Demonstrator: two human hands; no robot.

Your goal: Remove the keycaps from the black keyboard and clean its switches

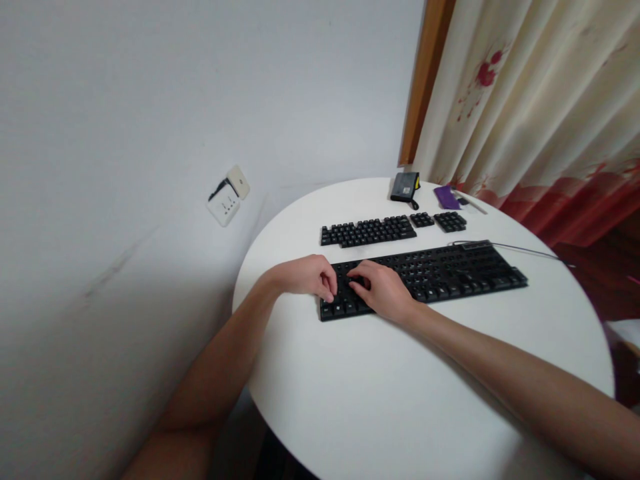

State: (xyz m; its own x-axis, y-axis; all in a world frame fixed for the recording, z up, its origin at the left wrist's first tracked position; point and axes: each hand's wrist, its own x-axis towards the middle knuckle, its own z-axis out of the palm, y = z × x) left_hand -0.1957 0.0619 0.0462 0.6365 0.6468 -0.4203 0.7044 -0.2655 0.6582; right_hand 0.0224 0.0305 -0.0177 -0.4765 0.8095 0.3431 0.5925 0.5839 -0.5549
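A black computer keyboard [440,270] lies on the white round table, with many keycaps gone from its upper and middle parts. At its left end, my left hand [317,275] is closed, fingers curled down by the edge keys; what they hold, if anything, is hidden. Just right of it, my right hand [383,287] bends over the keyboard's left part. Its thumb and forefinger curve toward each other at the keys, and anything between the tips is too small to name. Behind the keyboard, loose black keycaps [370,231] stand in rows laid out like a keyboard.
Smaller keycap groups [450,221] sit at the right of the rows. Farther back are a black box-like object [405,187] and a purple item [447,197]. A cable [525,250] runs off the right edge. The wall [150,133] borders the table's left and back; a curtain [540,100] hangs behind right.
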